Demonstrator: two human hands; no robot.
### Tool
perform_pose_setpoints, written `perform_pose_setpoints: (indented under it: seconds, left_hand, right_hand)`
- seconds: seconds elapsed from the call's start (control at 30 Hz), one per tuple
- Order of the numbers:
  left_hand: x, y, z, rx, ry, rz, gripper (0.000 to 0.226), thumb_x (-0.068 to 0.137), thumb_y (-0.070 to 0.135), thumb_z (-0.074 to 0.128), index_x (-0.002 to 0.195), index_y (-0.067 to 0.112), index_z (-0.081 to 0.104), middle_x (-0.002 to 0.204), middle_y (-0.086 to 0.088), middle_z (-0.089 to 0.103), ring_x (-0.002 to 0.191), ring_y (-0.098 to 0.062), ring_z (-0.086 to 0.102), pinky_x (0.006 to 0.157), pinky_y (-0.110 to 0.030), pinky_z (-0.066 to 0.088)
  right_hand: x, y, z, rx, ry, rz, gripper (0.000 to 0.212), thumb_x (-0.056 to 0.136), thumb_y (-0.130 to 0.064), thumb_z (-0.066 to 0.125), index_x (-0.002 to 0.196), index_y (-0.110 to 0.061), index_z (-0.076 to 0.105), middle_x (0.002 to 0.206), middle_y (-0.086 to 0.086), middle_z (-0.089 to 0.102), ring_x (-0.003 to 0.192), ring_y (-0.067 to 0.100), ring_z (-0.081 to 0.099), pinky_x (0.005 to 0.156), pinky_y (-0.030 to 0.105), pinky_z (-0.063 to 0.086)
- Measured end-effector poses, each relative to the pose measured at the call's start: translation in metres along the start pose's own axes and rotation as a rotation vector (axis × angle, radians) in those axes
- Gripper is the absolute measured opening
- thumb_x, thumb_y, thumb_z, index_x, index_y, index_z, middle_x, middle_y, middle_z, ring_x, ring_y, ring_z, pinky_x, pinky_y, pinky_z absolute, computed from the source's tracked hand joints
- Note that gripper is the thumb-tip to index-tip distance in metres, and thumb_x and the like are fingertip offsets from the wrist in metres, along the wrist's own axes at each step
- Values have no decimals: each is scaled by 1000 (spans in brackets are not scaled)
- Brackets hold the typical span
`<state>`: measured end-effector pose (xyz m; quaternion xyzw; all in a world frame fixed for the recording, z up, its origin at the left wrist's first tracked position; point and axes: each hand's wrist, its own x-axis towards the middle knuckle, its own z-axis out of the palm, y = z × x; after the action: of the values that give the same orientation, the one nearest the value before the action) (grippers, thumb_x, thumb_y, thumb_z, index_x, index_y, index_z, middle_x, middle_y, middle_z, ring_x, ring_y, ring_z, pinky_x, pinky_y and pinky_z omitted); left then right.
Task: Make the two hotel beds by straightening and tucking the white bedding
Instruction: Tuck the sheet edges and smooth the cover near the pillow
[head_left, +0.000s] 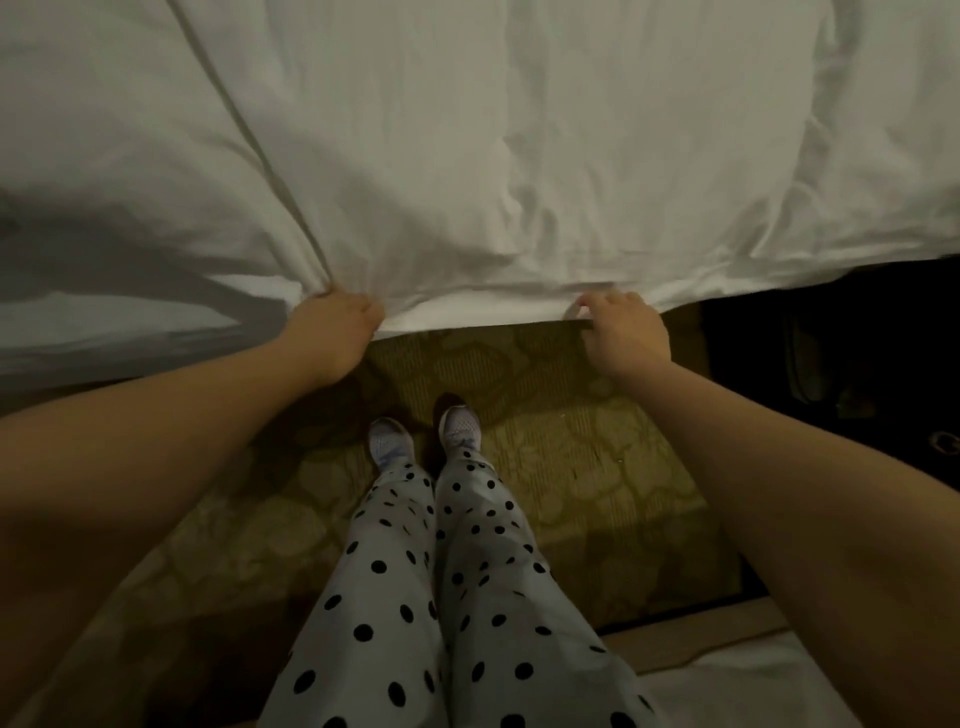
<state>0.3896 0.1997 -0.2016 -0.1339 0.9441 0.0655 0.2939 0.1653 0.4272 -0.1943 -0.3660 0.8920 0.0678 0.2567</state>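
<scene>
A white duvet (493, 156) fills the upper half of the view, held up and stretched in front of me, with soft wrinkles and a seam running diagonally down its left part. My left hand (335, 327) grips its lower edge, fingers curled round bunched cloth. My right hand (621, 330) grips the same edge further right, fingers curled over the hem. The edge hangs taut between both hands, above the floor. To the left, a shadowed white bed surface (104, 312) lies under the raised cloth.
I stand on a patterned olive carpet (571, 467), feet in pale shoes (426, 439) together below the duvet edge. A dark area with dim objects (831, 364) lies at right. A white bedding corner (753, 691) on a tan base shows at lower right.
</scene>
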Motion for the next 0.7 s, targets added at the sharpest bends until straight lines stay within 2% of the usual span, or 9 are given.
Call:
perform_pose_setpoints:
  seconds: [0.1,0.2,0.3,0.47,0.53,0.63,0.7]
  left_hand:
    - [-10,0,4,4,-37,14,32,98,30,44,119,7,49,126,-14,48,115,-32,44,97,-39,35]
    - [-23,5,-6,-104,14,38,34,98,29,43,123,6,48,126,-15,47,113,-32,44,93,-37,33]
    - [-42,-3,-24,-198,116,9,35,99,26,41,127,5,48,125,-15,49,112,-32,47,93,-40,38]
    - [-89,-45,-42,-248,145,-150,34,98,23,41,126,7,51,122,-14,53,109,-31,50,91,-42,40]
    - [-112,-70,-41,-254,160,-217,33,98,24,41,125,8,51,123,-13,54,109,-30,51,90,-40,41]
    - [-144,-109,-33,-278,192,-300,32,99,24,42,123,7,54,121,-15,55,107,-32,52,88,-40,41]
    - [-160,-137,-22,-294,228,-349,33,99,25,41,124,8,53,121,-15,55,106,-32,52,87,-42,42]
  right_hand:
    - [-8,-25,6,-34,20,-127,53,94,-30,53,144,-24,36,144,2,40,135,25,32,110,42,24]
    - [-7,-60,3,3,137,-254,50,94,-26,48,143,-24,38,144,0,43,134,23,34,111,41,21]
    - [-1,-100,-11,18,196,-371,43,93,-24,49,136,-24,48,137,0,51,128,23,43,108,39,23]
    - [5,-180,-46,94,250,-521,37,93,-17,49,129,-21,58,126,4,61,116,29,52,99,37,27]
    - [5,-218,-59,80,215,-609,36,94,-17,46,128,-21,59,126,3,62,115,29,53,96,37,29]
    - [2,-278,-69,83,188,-834,30,91,-8,51,115,-13,68,112,11,68,100,36,61,84,41,44]
    - [-3,-317,-67,36,118,-926,32,94,-11,48,121,-14,65,120,10,65,106,34,58,86,41,45]
